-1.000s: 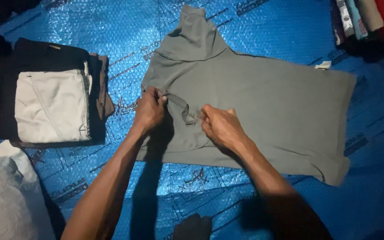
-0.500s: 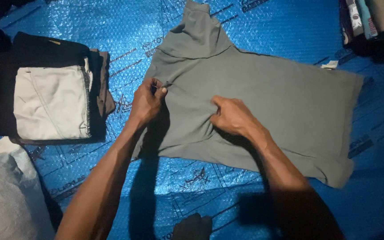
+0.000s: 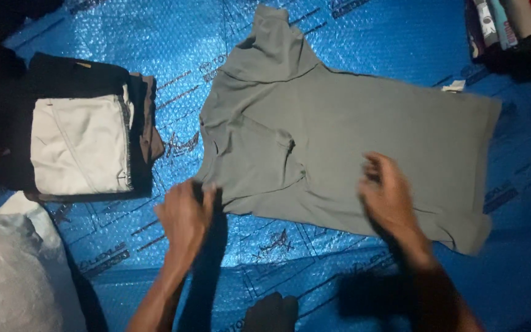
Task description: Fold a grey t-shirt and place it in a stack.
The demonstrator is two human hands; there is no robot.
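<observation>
A grey short-sleeved shirt (image 3: 351,135) lies flat on a blue bubble-wrap sheet (image 3: 155,37), one sleeve pointing away from me. My left hand (image 3: 185,216) hovers at the shirt's near left corner, its fingertips just reaching the fabric edge. Over the shirt's near edge, further right, is my right hand (image 3: 387,195), fingers loosely apart above the cloth. Both hands are a little blurred, and neither has hold of the fabric. A small white label (image 3: 453,86) shows at the shirt's far edge.
A stack of folded clothes, cream on top of black and brown (image 3: 81,144), sits at the left. More folded garments (image 3: 505,24) lie at the top right. A pale grey bag or cloth (image 3: 13,270) fills the bottom left corner.
Both hands let go of the shirt's collar area and drew back toward me, the left to the near left corner and the right further right along the near edge.
</observation>
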